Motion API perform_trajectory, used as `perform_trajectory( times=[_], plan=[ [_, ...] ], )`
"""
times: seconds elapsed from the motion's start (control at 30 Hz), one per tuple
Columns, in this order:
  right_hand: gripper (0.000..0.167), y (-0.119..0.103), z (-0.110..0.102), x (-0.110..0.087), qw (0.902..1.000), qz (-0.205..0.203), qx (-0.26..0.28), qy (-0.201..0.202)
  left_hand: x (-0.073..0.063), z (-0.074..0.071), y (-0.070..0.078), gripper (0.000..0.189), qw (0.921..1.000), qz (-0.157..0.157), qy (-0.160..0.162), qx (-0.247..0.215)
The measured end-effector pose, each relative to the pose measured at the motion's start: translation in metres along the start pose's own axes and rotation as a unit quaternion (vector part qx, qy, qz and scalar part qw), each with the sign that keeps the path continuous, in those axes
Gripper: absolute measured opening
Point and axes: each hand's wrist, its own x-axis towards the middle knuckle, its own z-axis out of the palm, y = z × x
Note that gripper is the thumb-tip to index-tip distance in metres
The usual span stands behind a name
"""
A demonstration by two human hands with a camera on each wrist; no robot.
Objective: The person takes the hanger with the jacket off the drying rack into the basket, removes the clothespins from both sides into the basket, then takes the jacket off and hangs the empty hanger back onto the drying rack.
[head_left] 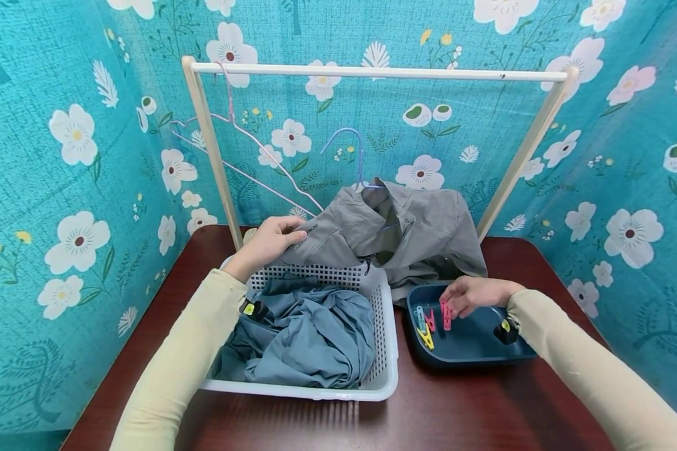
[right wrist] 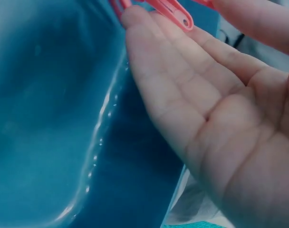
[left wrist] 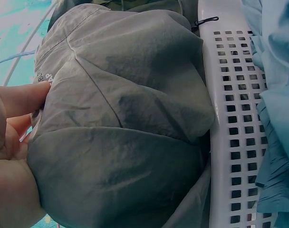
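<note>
A grey jacket (head_left: 429, 219) hangs on a blue hanger (head_left: 362, 156), its lower part bunched behind the basket. My left hand (head_left: 271, 241) pinches the jacket's left edge between thumb and fingers; in the left wrist view, the thumb lies against the grey cloth (left wrist: 120, 95) near some small print. Over the dark blue tray (head_left: 474, 347), my right hand (head_left: 474, 295) holds a pink clothespin (head_left: 446, 315) at its fingertips. Close by in the tray lie a blue clothespin (head_left: 420, 319), another pink one and a yellow clothespin (head_left: 425, 338).
A white perforated basket (head_left: 389, 351) with crumpled blue-grey cloth (head_left: 310, 332) stands in front of my left hand. Behind is a wooden rack with a white bar (head_left: 372, 72); a pink hanger (head_left: 231, 119) hangs at its left end. Flowered turquoise fabric (head_left: 79, 207) surrounds the dark red table (head_left: 429, 413).
</note>
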Motion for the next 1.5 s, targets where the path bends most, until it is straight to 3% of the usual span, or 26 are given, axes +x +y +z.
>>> perform_trajectory(
  times=[0.27, 0.47, 0.67, 1.23, 1.5],
  plan=[
    [0.037, 0.008, 0.004, 0.007, 0.9989, 0.035, -0.031, -0.004, 0.002, 0.001, -0.002, 0.016, 1.0000, 0.005, -0.004, 0.005],
    [0.031, 0.016, 0.008, 0.012, 0.9968, 0.060, -0.050, 0.016, 0.002, 0.002, -0.002, 0.016, 0.9999, 0.007, -0.006, 0.006],
    [0.032, 0.018, 0.009, 0.014, 0.9961, 0.073, -0.045, 0.021, 0.002, 0.003, -0.001, 0.015, 1.0000, 0.005, -0.005, 0.005],
    [0.039, 0.004, 0.004, 0.004, 0.9934, 0.080, -0.064, 0.051, 0.002, 0.002, -0.003, 0.016, 1.0000, -0.001, -0.003, 0.001],
    [0.043, -0.019, 0.002, -0.008, 0.9821, 0.048, -0.160, 0.087, 0.000, 0.003, -0.002, 0.016, 1.0000, -0.001, -0.002, -0.001]
  ],
)
